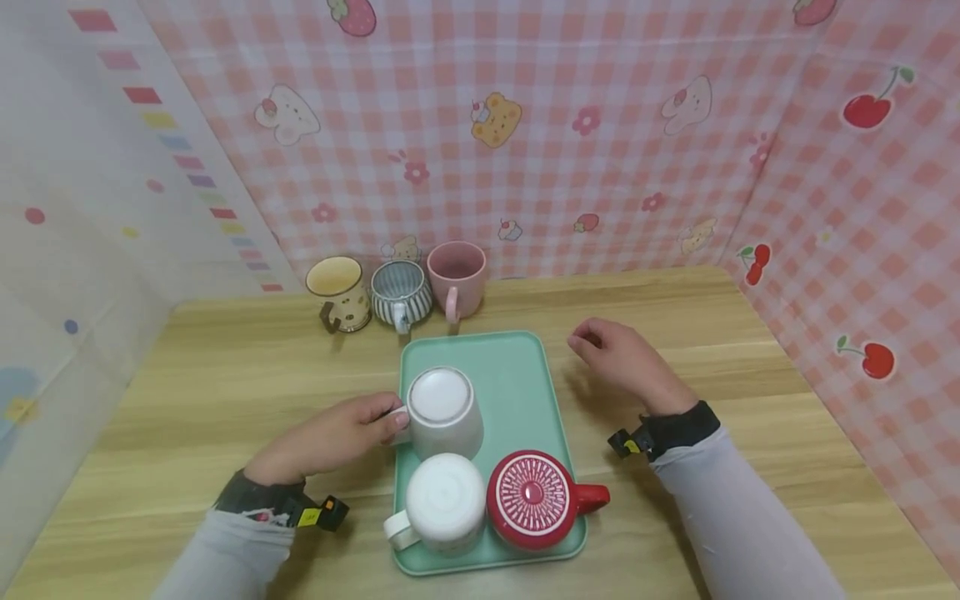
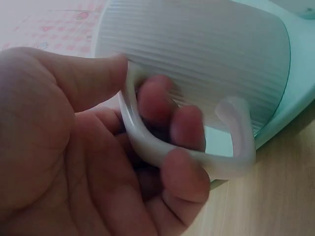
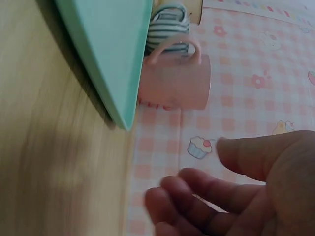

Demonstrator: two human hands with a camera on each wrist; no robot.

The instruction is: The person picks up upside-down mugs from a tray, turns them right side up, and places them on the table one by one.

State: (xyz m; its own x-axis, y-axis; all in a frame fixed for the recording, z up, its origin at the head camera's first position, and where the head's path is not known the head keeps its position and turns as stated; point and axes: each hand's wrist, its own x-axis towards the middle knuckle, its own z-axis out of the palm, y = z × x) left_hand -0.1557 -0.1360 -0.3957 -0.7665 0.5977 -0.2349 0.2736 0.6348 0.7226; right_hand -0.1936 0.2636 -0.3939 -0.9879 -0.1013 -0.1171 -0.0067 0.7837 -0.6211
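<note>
My left hand [image 1: 341, 435] grips the handle [image 2: 147, 142] of a white ribbed mug [image 1: 446, 421], its fingers curled through the loop. That mug stands upside down at the left side of a mint-green tray [image 1: 517, 375]. Nearer to me on the tray are another upside-down white mug [image 1: 446, 500], handle to the left, and a red mug [image 1: 531, 500], base up, handle to the right. To the right of the tray, my right hand [image 1: 618, 354] hovers with loosely curled fingers and nothing in it; in the right wrist view thumb and fingers [image 3: 182, 196] are apart.
Behind the tray, by the checked cloth backdrop [image 1: 555, 167], three upright mugs stand in a row: a yellow one [image 1: 341, 296], a grey-striped one [image 1: 401, 296] and a pink one [image 1: 459, 279]. The wooden table [image 1: 225, 375] extends on both sides. Cloth walls bound it left and right.
</note>
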